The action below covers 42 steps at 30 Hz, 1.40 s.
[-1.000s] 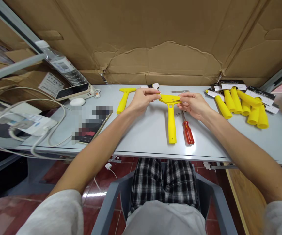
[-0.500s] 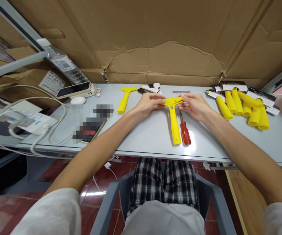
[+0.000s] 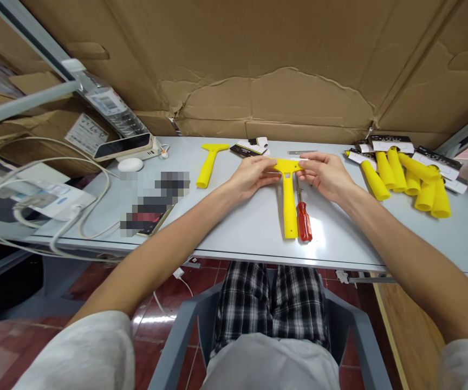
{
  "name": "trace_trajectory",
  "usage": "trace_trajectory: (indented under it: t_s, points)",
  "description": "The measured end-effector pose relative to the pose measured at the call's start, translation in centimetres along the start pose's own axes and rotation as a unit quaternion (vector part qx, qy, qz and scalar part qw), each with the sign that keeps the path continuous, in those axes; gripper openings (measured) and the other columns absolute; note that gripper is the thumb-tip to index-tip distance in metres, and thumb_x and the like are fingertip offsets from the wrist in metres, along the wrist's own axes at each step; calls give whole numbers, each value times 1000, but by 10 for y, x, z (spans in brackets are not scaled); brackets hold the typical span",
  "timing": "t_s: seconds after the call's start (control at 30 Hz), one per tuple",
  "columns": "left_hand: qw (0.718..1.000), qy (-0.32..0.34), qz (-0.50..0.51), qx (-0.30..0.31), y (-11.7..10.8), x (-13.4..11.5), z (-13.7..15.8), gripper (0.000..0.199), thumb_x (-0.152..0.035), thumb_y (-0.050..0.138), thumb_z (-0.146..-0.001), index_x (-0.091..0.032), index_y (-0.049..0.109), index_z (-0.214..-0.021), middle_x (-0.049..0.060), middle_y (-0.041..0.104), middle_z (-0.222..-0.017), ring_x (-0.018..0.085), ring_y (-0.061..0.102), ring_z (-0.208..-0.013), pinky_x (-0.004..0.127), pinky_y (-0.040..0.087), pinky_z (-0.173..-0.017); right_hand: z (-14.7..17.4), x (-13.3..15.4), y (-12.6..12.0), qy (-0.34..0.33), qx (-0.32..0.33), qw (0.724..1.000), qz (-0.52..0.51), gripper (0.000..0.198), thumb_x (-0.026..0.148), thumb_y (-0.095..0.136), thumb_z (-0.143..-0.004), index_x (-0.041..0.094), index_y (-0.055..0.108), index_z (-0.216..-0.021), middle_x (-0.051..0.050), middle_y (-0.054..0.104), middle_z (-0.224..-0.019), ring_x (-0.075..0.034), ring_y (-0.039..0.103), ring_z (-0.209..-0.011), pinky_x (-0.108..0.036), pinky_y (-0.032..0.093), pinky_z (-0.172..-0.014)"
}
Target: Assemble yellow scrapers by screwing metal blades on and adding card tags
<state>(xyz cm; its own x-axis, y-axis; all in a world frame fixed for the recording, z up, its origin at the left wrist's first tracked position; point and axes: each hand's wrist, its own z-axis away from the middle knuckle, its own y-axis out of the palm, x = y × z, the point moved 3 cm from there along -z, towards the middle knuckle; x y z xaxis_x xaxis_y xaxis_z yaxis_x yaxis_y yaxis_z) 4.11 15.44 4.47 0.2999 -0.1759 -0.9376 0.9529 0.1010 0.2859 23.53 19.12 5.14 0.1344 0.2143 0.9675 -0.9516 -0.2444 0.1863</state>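
Both hands hold a yellow T-shaped scraper (image 3: 288, 203) by the ends of its wide head, its handle pointing toward me. My left hand (image 3: 255, 174) pinches the left end. My right hand (image 3: 324, 176) grips the right end, its fingertips partly hidden behind the head. Just right of the handle lies a screwdriver (image 3: 304, 221) with a clear red grip, its shaft running up toward my right fingers. A thin metal blade (image 3: 302, 152) rests on the table behind the hands. Another yellow scraper (image 3: 208, 165) lies to the left, near a black and white packaging card (image 3: 250, 147).
Several yellow scrapers (image 3: 415, 176) with black and white cards are piled at the right. At the left are a phone (image 3: 124, 147), a white oval object (image 3: 130, 164), a power strip (image 3: 57, 197) with cables and a water bottle (image 3: 112, 103). Cardboard (image 3: 299, 59) walls the back.
The scraper's head has turned from slightly slanted to nearly level, and its handle now points straighter toward me. Both hands still hold its ends.
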Motion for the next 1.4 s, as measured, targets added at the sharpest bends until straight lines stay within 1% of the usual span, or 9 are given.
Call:
trace_trajectory:
  t_s: [0.1,0.37,0.57,0.67,0.77,0.83,0.9,1.1,1.4]
  points:
    - [998,-46,1,53,8,6,4,12,-20,69,-98,-9,73,-98,14,78,-90,19,75,-80,32,62,-80,0,1,1,-6,-10,1000,-7,38,14,72,-84,15,61,-121,-7,70,-94,-9,69,-74,-22,62,-70]
    - [995,-54,48,72,26,13,21,18,-27,52,-108,-14,64,-106,10,76,-91,19,74,-67,36,65,-69,7,-4,11,-34,10,999,-9,40,20,74,-83,17,56,-119,-2,64,-84,-10,69,-76,-28,65,-80]
    - [998,-49,14,46,31,14,26,17,-21,46,-106,-15,58,-96,2,67,-76,7,51,-43,19,37,-38,4,-4,6,-46,58,990,120,49,44,80,-83,18,60,-119,-7,69,-95,-13,69,-75,-25,55,-62]
    - [999,-51,4,17,25,9,23,12,-19,47,-102,-18,53,-92,-1,61,-70,6,47,-41,18,33,-37,-1,14,-13,-127,12,944,304,47,57,68,-91,14,68,-111,-10,71,-103,-8,61,-66,-24,48,-61]
    - [999,-40,1,-6,18,3,17,10,-17,49,-98,-20,49,-89,-3,58,-68,6,46,-41,18,32,-37,-6,37,-37,-206,-27,833,512,34,45,66,-92,14,75,-102,-8,72,-97,-8,60,-71,-27,51,-79]
    - [999,-31,-1,-15,13,-1,14,10,-16,51,-95,-21,47,-88,-3,57,-68,6,45,-42,18,32,-37,-10,46,-51,-198,9,772,603,29,37,67,-88,16,79,-103,-6,72,-93,-8,59,-74,-28,49,-85]
    - [1000,-24,-5,-18,11,-2,11,9,-16,52,-94,-21,47,-88,-3,57,-68,6,45,-42,18,32,-38,-13,47,-59,-152,71,742,649,30,34,67,-85,18,82,-106,-6,73,-93,-8,59,-74,-27,48,-83]
    - [997,-12,-70,-15,10,-1,11,7,-17,56,-91,-20,51,-88,1,64,-73,8,48,-44,21,34,-38,-14,38,-55,-83,180,709,677,34,40,68,-88,26,83,-115,-2,75,-99,-9,62,-80,-24,47,-80]
    - [991,30,-130,7,9,-7,15,14,-17,58,-92,-20,54,-78,3,65,-72,8,49,-44,23,36,-38,-20,22,-50,-125,182,726,651,19,31,69,-86,20,83,-93,-3,72,-88,-7,58,-75,-25,46,-81]
